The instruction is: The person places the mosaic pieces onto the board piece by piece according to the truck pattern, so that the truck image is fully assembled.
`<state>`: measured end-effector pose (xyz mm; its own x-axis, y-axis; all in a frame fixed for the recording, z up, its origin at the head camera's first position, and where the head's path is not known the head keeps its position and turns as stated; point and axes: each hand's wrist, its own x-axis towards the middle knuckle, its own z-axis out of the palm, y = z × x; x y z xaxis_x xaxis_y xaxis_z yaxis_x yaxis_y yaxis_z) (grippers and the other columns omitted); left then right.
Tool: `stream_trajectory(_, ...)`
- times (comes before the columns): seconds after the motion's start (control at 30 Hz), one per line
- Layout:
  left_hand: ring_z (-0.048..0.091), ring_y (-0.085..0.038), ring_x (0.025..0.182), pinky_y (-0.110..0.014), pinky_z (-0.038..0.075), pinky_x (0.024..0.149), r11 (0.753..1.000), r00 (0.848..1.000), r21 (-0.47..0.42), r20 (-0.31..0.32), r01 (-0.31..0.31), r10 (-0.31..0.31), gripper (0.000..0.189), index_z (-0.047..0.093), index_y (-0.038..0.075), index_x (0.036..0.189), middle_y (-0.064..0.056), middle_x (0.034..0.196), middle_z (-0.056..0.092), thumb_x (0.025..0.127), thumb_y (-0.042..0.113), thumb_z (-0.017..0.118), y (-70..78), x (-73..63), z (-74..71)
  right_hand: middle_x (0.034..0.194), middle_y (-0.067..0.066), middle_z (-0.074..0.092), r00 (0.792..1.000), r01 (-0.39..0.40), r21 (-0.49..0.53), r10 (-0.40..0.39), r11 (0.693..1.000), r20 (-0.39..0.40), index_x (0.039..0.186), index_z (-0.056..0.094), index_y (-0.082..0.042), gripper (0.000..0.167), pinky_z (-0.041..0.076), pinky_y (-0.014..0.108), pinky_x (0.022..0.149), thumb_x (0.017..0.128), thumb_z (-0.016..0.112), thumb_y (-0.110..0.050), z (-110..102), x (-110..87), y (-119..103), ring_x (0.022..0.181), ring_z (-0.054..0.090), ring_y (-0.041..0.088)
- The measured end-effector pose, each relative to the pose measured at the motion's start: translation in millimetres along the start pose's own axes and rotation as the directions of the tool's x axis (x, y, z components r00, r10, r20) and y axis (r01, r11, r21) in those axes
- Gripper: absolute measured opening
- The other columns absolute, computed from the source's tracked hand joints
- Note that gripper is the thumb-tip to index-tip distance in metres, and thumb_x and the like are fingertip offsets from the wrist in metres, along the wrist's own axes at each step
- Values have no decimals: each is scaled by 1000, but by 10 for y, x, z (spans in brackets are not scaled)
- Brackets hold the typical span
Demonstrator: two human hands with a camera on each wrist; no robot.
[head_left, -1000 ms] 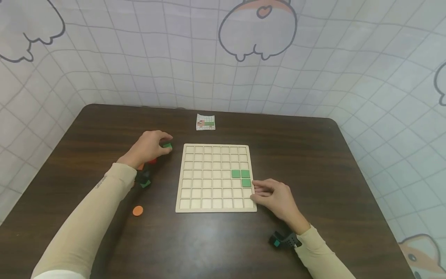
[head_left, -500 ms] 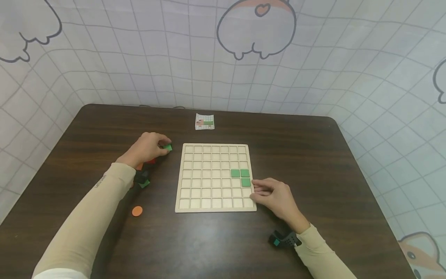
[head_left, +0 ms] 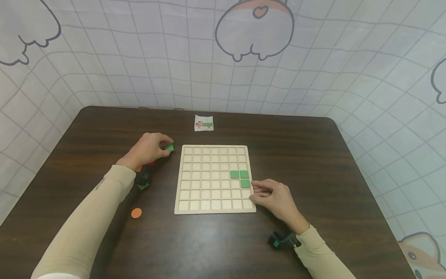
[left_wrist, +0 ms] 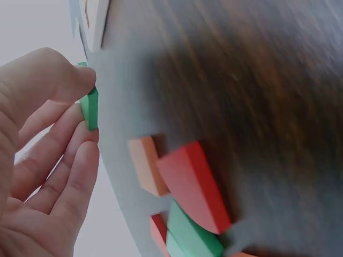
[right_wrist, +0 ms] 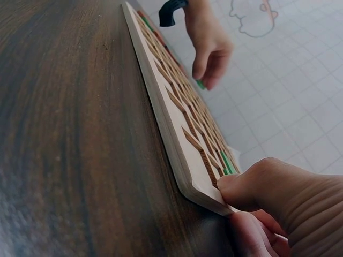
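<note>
My left hand (head_left: 150, 146) pinches a green square tile (head_left: 169, 147) between thumb and fingers, left of the wooden grid board (head_left: 206, 184). In the left wrist view the green tile (left_wrist: 91, 108) shows edge-on at the thumb tip. My right hand (head_left: 275, 197) grips the board's right edge; the right wrist view shows the thumb (right_wrist: 244, 190) on top of the rim and fingers below. Three green tiles (head_left: 244, 174) sit in cells near the board's right side, two in one row and one beneath.
Behind the board lies a small printed card (head_left: 203, 123) with a coloured grid pattern. Under the left forearm are loose pieces, among them a red piece (left_wrist: 193, 184), an orange piece (left_wrist: 147, 165) and a green piece (left_wrist: 190, 230). An orange disc (head_left: 136, 213) lies nearer the front.
The green tile shows more fully between the left thumb and fingers than a second ago. The right hand keeps its place on the board's edge.
</note>
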<state>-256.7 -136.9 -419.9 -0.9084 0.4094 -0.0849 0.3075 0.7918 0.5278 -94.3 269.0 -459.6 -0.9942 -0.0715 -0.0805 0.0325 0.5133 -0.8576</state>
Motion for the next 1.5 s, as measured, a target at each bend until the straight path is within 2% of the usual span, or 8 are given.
stream_trajectory(0.47, 70, -32, 110, -50, 58, 95, 996, 996, -23, -25, -83, 83, 38, 69, 0, 130, -16, 126, 72, 94, 12, 70, 301, 23, 18, 111, 7, 76, 1000, 1, 0, -1, 1000, 3, 122, 77, -10, 41, 61, 18, 80, 82, 85, -14, 3, 0, 9, 95, 78, 11)
stream_trajectory(0.83, 68, -30, 107, -47, 56, 93, 986, 986, -15, -4, -165, 165, 37, 72, 2, 127, -13, 122, 74, 92, 11, 71, 671, 30, 123, 112, 7, 76, 1000, 5, -6, -5, 1000, 8, 122, 77, -10, 41, 61, 19, 80, 82, 85, -14, -4, -12, 11, 97, 79, 16)
stream_trajectory(1.0, 68, -29, 110, -46, 57, 96, 977, 978, -36, 20, -209, 210, 39, 72, 2, 128, -13, 124, 74, 91, 13, 75, 847, 27, 181, 111, 7, 76, 1000, 13, -19, -13, 1000, 11, 122, 77, -10, 41, 61, 19, 81, 83, 85, -15, -18, -4, 0, 98, 78, 18)
stream_trajectory(1.27, 71, -24, 110, -42, 58, 97, 962, 961, -41, 56, -270, 272, 37, 73, 5, 126, -9, 122, 76, 90, 15, 75, 1089, 75, 337, 111, 7, 75, 1000, 18, -4, -17, 1000, 11, 122, 77, -10, 41, 62, 20, 81, 83, 85, -14, -47, 17, -17, 98, 78, 18)
stream_trajectory(1.5, 71, -20, 106, -38, 58, 96, 939, 936, -79, 90, -334, 340, 34, 76, 5, 121, -5, 118, 77, 88, 11, 72, 1226, 69, 529, 110, 6, 76, 1000, 13, 2, -14, 1000, 12, 121, 77, -10, 40, 61, 19, 81, 82, 84, -13, -21, -3, -1, 97, 78, 16)
